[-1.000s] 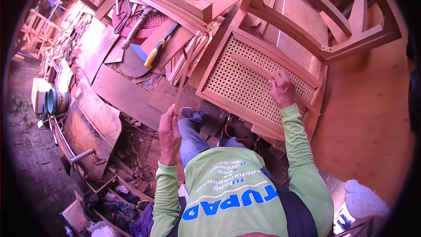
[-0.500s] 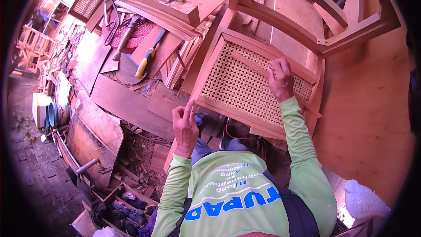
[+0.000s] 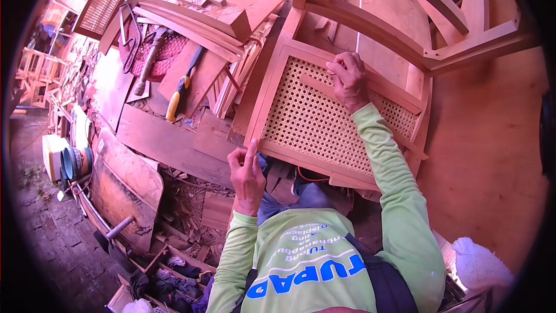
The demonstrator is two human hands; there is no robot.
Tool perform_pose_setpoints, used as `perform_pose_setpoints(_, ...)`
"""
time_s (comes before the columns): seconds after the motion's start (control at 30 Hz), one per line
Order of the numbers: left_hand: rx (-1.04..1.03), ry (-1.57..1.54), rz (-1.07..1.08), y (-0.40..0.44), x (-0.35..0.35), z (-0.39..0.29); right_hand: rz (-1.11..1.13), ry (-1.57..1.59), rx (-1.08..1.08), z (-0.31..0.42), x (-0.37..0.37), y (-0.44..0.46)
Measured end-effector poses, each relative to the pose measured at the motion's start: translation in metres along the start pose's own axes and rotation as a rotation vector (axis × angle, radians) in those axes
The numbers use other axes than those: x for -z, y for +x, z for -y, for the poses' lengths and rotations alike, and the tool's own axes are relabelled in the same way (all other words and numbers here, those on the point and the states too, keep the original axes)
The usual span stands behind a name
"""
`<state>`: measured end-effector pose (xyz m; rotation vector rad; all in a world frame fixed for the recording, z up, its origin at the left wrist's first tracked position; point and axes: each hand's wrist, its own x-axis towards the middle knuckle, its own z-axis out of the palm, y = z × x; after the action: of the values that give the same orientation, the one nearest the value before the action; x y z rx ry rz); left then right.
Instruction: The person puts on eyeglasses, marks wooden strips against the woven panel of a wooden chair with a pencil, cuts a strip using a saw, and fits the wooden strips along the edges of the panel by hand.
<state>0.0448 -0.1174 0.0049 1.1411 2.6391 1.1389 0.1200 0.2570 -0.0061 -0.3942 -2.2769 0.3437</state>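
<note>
A chair seat with woven cane webbing in a wooden frame lies in front of me. A thin wooden strip runs diagonally across the cane, passing under my right wrist. My right hand is closed in a pinch above the webbing, near the far rail; anything between its fingertips is too small to make out. By the seat's near left corner is my left hand, its index finger stretched toward the frame and the other fingers loosely bent. I see nothing held in it.
A curved wooden chair back rises beyond the seat. To the left lie a hammer, a yellow-handled chisel and stacked boards. A large wooden panel stands at right. Scraps litter the ground near a teal bucket.
My right hand has shifted left and slightly toward the far rail over the cane. The left hand has moved little, staying by the near corner. The view has shifted slightly.
</note>
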Motion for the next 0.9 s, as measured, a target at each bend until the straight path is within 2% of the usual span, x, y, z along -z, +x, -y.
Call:
perform_pose_setpoints(0.6, 0.013, 0.021, 0.046, 0.020, -0.001, 0.001, 0.078, 0.022, -0.071, 0.017, 0.019, 0.014)
perform_pose_setpoints(0.73, 0.046, 0.004, 0.056, 0.020, -0.001, 0.000, 0.043, 0.251, -0.240, 0.027, 0.040, 0.016)
perform_pose_setpoints(0.83, 0.081, -0.027, 0.056, 0.021, 0.000, -0.002, 0.208, 0.398, -0.428, 0.041, 0.058, 0.021)
perform_pose_setpoints(0.87, 0.092, -0.037, 0.053, 0.021, 0.000, -0.004, 0.163, 0.329, -0.289, 0.042, 0.056, 0.021)
perform_pose_setpoints(0.9, 0.101, -0.042, 0.059, 0.021, 0.002, -0.005, 0.190, 0.367, -0.318, 0.045, 0.057, 0.021)
